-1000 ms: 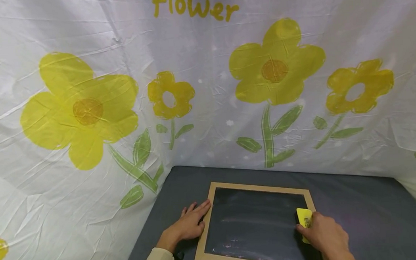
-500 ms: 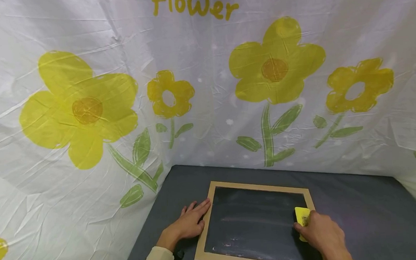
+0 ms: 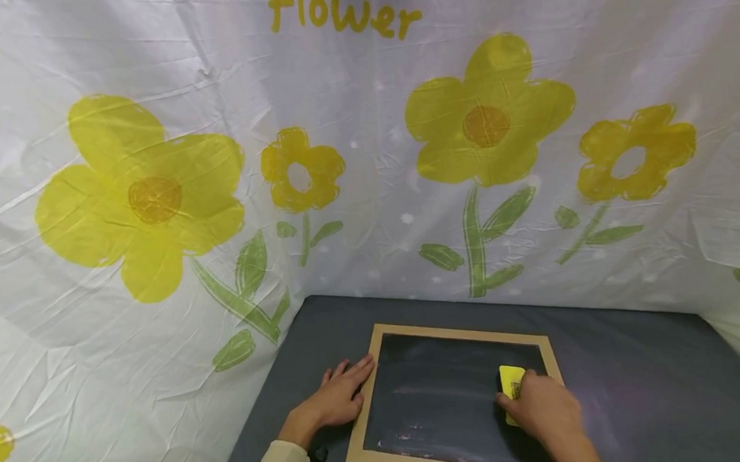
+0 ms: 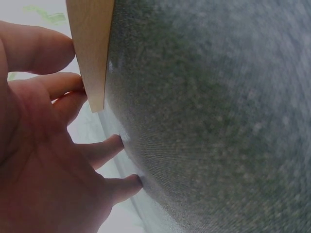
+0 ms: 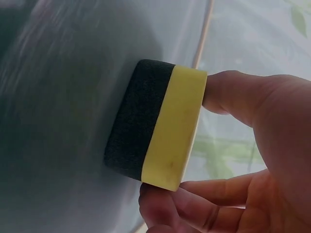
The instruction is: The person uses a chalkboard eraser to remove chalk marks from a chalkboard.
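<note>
A small chalkboard with a pale wooden frame [image 3: 453, 334] lies flat on the dark grey table [image 3: 640, 377]. My right hand [image 3: 536, 406] grips a yellow-backed eraser [image 3: 511, 381] with a black felt face [image 5: 136, 121] and presses it on the board's right part. Faint chalk smears remain near the board's lower edge. My left hand [image 3: 338, 395] rests with straight fingers on the table against the frame's left side [image 4: 90, 48]; its fingertips [image 4: 114, 143] touch the grey surface.
A white cloth printed with yellow flowers [image 3: 487, 121] and the word "flower" hangs close behind and to both sides of the table. Bare grey tabletop lies to the right of the board and behind it.
My right hand has slid the eraser leftward, off the right frame edge and onto the board's surface. The left hand and the board have stayed put.
</note>
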`<state>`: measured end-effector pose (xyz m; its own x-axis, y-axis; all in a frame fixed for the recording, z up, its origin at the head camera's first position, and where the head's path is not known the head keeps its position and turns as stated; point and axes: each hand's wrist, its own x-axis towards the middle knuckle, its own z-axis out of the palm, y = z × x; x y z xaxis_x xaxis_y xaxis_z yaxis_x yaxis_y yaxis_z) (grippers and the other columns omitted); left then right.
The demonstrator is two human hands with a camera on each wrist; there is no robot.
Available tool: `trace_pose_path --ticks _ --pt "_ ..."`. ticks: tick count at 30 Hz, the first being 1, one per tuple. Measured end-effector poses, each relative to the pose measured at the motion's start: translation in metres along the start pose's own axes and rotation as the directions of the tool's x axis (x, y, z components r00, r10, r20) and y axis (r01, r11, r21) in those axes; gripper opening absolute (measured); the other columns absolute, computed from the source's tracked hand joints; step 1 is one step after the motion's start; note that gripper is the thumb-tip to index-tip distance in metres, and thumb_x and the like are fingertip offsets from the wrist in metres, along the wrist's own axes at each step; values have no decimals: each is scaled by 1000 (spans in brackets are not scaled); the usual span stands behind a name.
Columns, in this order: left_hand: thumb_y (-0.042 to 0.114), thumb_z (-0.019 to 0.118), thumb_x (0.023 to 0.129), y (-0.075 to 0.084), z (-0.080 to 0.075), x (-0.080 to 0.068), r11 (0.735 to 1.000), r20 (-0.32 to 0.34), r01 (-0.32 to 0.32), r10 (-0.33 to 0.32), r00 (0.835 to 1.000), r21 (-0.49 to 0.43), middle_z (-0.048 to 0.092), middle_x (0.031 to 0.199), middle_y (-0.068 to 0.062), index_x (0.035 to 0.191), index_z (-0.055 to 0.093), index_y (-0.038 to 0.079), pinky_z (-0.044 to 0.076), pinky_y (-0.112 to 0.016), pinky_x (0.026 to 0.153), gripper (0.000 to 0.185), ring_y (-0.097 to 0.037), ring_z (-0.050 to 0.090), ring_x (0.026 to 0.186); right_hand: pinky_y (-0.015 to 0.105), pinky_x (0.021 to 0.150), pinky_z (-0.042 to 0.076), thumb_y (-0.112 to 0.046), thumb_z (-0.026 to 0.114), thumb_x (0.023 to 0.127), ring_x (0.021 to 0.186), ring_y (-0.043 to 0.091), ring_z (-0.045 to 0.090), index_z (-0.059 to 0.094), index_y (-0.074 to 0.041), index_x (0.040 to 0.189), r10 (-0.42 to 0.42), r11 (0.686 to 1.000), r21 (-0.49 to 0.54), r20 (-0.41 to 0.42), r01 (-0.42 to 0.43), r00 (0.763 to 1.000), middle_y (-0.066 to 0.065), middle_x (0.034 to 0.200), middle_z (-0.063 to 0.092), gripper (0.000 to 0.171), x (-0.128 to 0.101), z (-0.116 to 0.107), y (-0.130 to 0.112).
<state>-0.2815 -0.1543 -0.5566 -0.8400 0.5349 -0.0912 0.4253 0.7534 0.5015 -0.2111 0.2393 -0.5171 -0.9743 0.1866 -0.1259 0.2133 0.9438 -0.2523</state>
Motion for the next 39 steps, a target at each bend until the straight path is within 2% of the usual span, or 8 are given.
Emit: trace_pose_path --ticks 5,17,23,39 --pt "11 57 106 -2 1 0 1000 -2 -6 6 1000 -6 32 181 -5 171 40 11 14 -85 123 67 -57 25 163 48 62 55 -56 81 90 68 28 63 65 14 114 -38 999 -1 -38 38 999 15 81 66 76 1 8 -19" --pt "12 58 106 -1 0 1 1000 -5 0 0 1000 -3 32 181 -5 171 40 12 14 -85 123 67 -57 24 163 48 59 55 -57 85 88 67 27 62 66 9 116 -49 999 -3 -75 49 996 11 79 62 74 9 21 -66" --pt "12 58 107 -2 1 1 1000 -1 -1 1 1000 -1 32 181 -5 171 40 11 14 -85 123 67 -57 25 163 49 59 56 -56 86 86 68 28 64 66 9 121 -66 998 6 -80 67 995 13 80 64 77 9 25 -84" --pt "14 56 107 -4 0 1 1000 12 -10 10 1000 -12 31 181 -5 172 39 12 13 -85 123 67 -57 24 163 51 60 59 -56 87 84 73 31 68 66 4 119 -132 991 8 -80 133 988 15 84 67 73 13 40 -129"
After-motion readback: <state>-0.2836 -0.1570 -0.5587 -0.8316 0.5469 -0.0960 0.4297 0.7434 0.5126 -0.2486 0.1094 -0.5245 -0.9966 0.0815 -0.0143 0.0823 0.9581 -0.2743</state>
